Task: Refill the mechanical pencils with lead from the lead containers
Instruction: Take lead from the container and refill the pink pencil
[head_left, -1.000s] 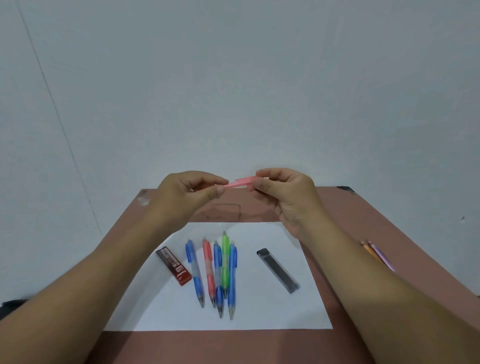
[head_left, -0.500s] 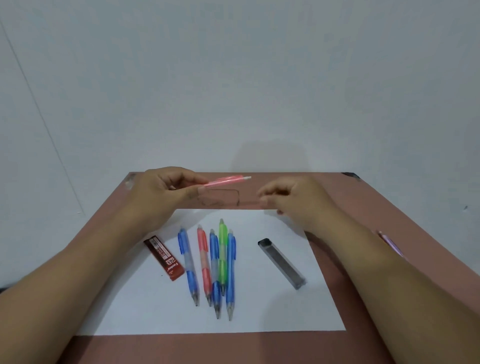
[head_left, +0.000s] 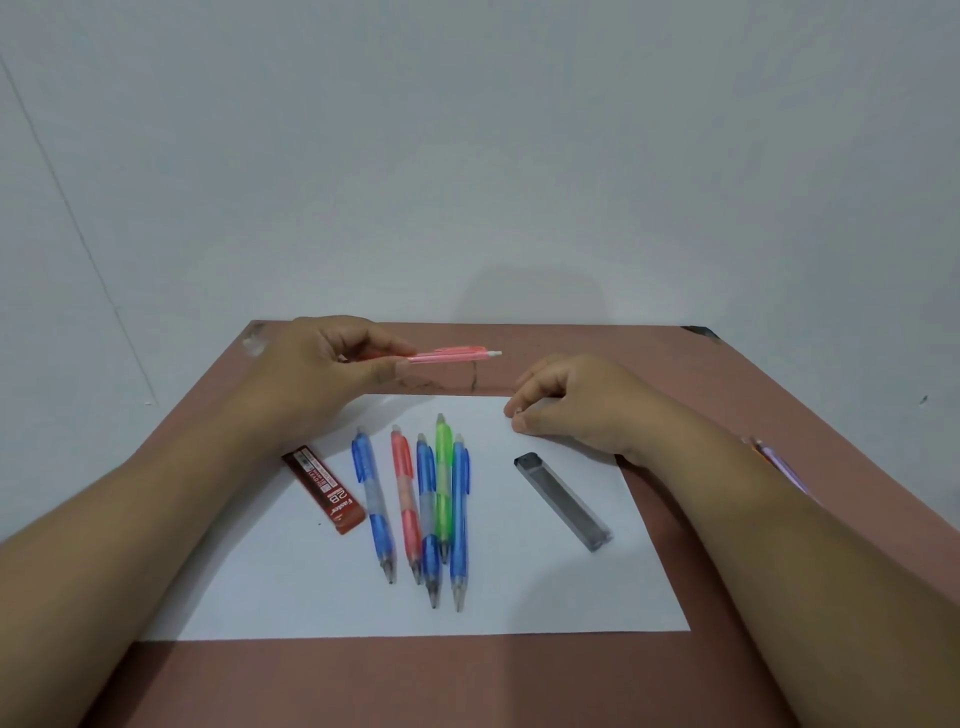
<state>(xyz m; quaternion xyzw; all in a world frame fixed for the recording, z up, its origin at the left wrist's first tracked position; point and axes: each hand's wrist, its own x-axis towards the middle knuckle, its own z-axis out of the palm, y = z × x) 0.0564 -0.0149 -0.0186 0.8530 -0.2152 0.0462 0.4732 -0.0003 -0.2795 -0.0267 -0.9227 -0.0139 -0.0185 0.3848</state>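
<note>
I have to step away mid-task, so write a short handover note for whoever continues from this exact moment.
Left hand holds the pink pencil level above the table's far edge. Right hand rests at the paper's far edge, fingertips pinched; whether they hold something small cannot be told. Five pencils lie side by side on the paper, red lead case to their left, grey lead case to their right. No lead visibly loaded yet. Left: fill the pink pencil, then the others.
</note>
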